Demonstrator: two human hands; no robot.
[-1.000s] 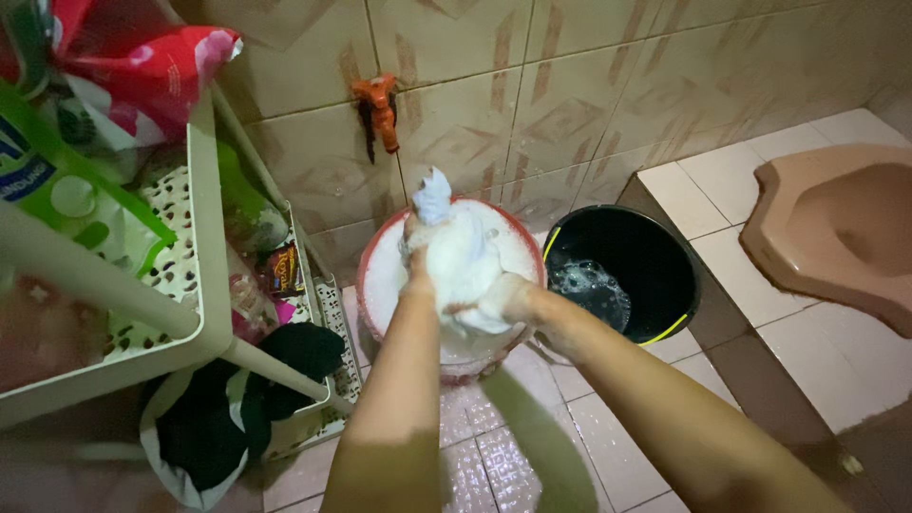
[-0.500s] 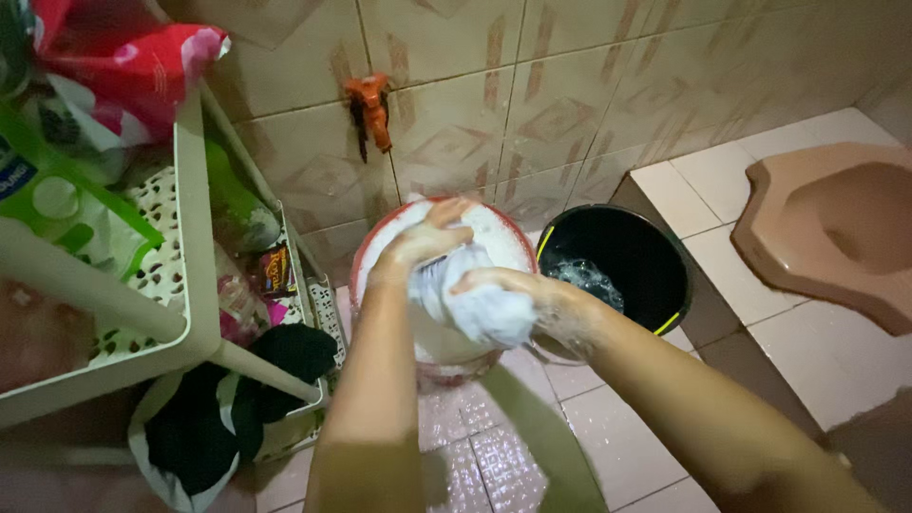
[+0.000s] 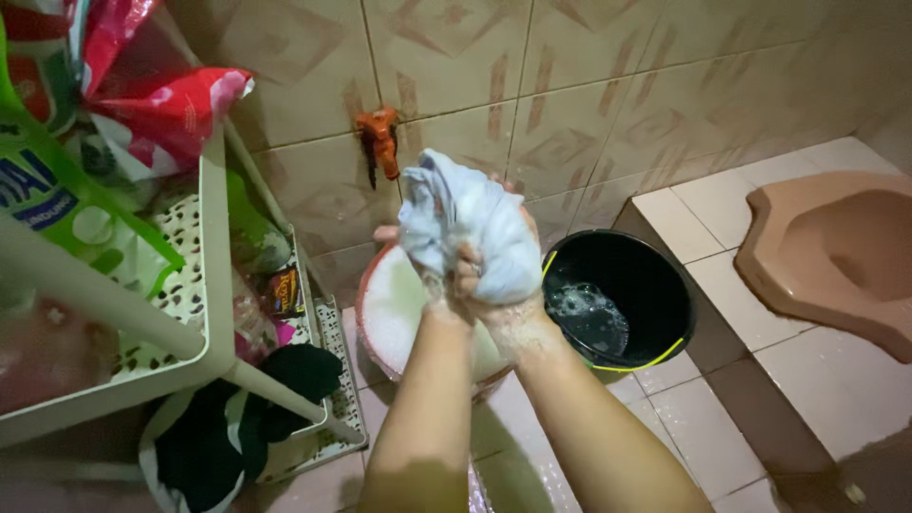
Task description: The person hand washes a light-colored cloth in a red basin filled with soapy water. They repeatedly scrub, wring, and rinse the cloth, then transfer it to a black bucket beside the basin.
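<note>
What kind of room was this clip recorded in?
Most likely a home bathroom used as a wash area. The walls are tiled, with an orange tap on them, a squat toilet is set in the raised floor, and a foamy red basin stands beside a black bucket.

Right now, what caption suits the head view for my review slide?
Both hands squeeze a soapy white cloth above a red basin, beside a black bucket.
</note>
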